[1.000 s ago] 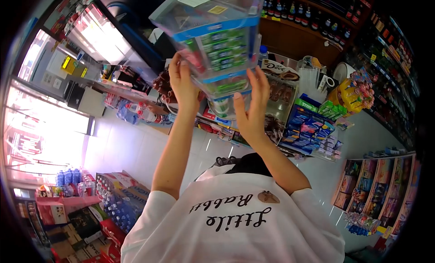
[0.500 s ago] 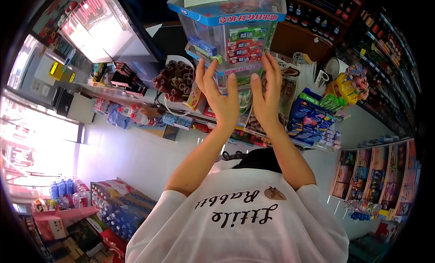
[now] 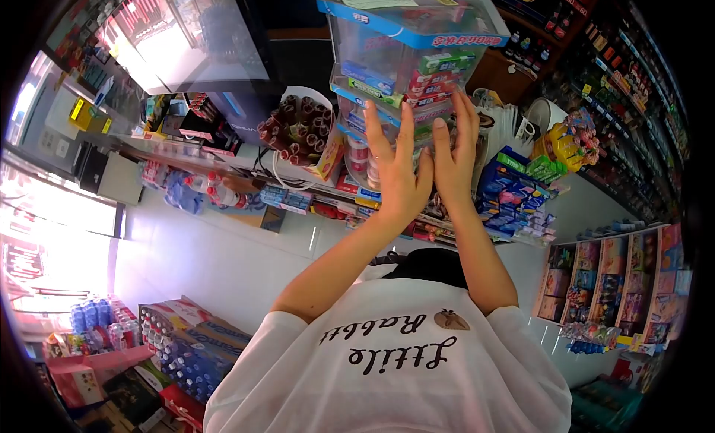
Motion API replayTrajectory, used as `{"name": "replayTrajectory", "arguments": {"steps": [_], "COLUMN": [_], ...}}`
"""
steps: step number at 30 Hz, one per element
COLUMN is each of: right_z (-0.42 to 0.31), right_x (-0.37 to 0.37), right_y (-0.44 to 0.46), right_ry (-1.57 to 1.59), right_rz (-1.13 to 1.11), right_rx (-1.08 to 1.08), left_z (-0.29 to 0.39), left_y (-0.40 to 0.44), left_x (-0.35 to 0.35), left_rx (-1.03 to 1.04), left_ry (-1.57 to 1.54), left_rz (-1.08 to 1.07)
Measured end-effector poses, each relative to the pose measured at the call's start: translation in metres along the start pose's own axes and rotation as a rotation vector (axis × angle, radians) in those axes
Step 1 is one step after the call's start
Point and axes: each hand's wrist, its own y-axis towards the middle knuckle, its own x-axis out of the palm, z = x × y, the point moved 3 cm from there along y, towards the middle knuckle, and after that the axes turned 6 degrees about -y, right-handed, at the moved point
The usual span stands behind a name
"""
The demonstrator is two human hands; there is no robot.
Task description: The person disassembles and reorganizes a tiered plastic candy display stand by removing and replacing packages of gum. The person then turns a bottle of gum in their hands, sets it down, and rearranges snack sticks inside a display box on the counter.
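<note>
A clear plastic gum display rack (image 3: 372, 42) with blue edging stands at the counter's far side, holding green, red and blue gum packs (image 3: 436, 81). My left hand (image 3: 398, 172) is open, fingers spread and pointing up at the rack's lower front. Beside it, my right hand (image 3: 456, 157) is also open, its fingers stretched along the lower right side. Both sets of fingertips appear to touch the rack; exact contact is hard to see. Round pink-and-white containers (image 3: 359, 161) show in the lower tier, left of my left hand. My hands hide part of that tier.
A box of brown tube-shaped items (image 3: 302, 131) stands left of the rack. To the right lie blue snack packs (image 3: 506, 191) and a yellow container of lollipops (image 3: 562, 146). A monitor (image 3: 186, 34) is at upper left, stocked shelves (image 3: 611, 284) at right.
The gum rack has shifted right and turned, so more of its left side shows. Both hands have moved right with it and come closer together.
</note>
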Motion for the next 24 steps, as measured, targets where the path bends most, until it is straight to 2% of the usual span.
{"name": "replayTrajectory", "arguments": {"steps": [8, 10, 14, 18, 20, 24], "right_z": [0.007, 0.006, -0.013, -0.052, -0.054, -0.061], "right_x": [0.0, 0.0, -0.008, 0.007, 0.016, 0.023], "right_y": [0.003, 0.002, -0.011, -0.019, -0.022, -0.02], "right_ry": [0.002, 0.006, -0.14, 0.015, -0.043, -0.089], "right_rz": [-0.022, 0.043, 0.217, -0.237, -0.188, -0.173], "right_rx": [0.01, 0.023, -0.072, -0.007, -0.025, -0.016], "left_z": [0.001, -0.003, -0.033, -0.043, -0.045, -0.052], "left_y": [0.003, 0.005, 0.024, 0.046, 0.05, 0.056], "left_x": [-0.007, -0.017, -0.035, -0.052, -0.053, -0.057], "left_rx": [-0.038, 0.013, -0.082, -0.122, -0.095, -0.109], "left_ry": [-0.078, -0.13, -0.105, -0.09, -0.065, -0.297], "left_rz": [-0.01, 0.047, 0.172, 0.136, 0.153, 0.049]}}
